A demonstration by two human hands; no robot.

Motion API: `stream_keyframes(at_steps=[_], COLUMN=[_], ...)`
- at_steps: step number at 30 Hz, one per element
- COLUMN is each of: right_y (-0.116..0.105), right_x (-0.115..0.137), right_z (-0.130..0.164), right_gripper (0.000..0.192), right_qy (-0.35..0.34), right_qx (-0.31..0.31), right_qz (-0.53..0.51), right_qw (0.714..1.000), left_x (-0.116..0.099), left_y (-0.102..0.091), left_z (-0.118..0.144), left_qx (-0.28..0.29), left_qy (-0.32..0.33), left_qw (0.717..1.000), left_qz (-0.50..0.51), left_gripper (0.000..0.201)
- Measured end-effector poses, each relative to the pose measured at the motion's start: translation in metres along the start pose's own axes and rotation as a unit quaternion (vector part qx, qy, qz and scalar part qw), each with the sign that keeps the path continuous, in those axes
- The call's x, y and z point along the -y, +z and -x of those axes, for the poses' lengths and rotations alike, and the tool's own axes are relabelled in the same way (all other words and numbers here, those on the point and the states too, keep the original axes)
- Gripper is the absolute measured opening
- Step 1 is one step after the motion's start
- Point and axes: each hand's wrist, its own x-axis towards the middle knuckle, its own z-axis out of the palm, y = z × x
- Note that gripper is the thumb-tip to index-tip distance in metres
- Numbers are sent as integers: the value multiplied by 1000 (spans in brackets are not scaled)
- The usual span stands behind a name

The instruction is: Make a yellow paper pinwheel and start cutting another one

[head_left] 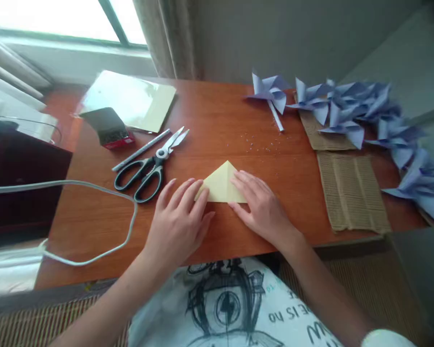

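Observation:
A pale yellow sheet of paper (220, 185), folded into a triangle with a crease down its middle, lies on the table with its point away from me. My left hand (183, 217) rests over its left corner, fingers spread and fingertips touching the paper. Across the right corner lies my right hand (260, 205), its fingers stretched out flat and the thumb by the lower edge. Both hands are open, pressing on the paper rather than gripping it. The two outer corners are partly hidden under the fingers.
Scissors (155, 166) lie left of the paper beside a rolled paper stick (141, 150), an opened red box (118, 140) and a plastic-wrapped paper pack (159, 106). A white cable (128, 236) loops at left. Purple pinwheels (347, 106) and cardboard (352, 193) occupy the right.

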Motion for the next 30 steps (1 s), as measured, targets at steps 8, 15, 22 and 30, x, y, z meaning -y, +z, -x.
stream_keyframes(at_steps=[8, 15, 22, 30], right_y=[2, -17, -58, -55], right_x=[3, 17, 12, -18], right_z=[2, 8, 5, -42], right_gripper=[44, 49, 45, 22], right_qy=[33, 69, 48, 94], right_qx=[-55, -47, -77, -128], right_qz=[-59, -103, -234, -449], right_qw=[996, 991, 968, 880], left_x=[-10, -13, -7, 0], left_y=[7, 9, -8, -30], left_z=[-26, -33, -50, -89], left_qx=[14, -39, -75, 73], left_qy=[56, 48, -51, -177], left_qw=[998, 998, 972, 784], left_qz=[4, 8, 215, 591], left_gripper=[27, 21, 22, 27])
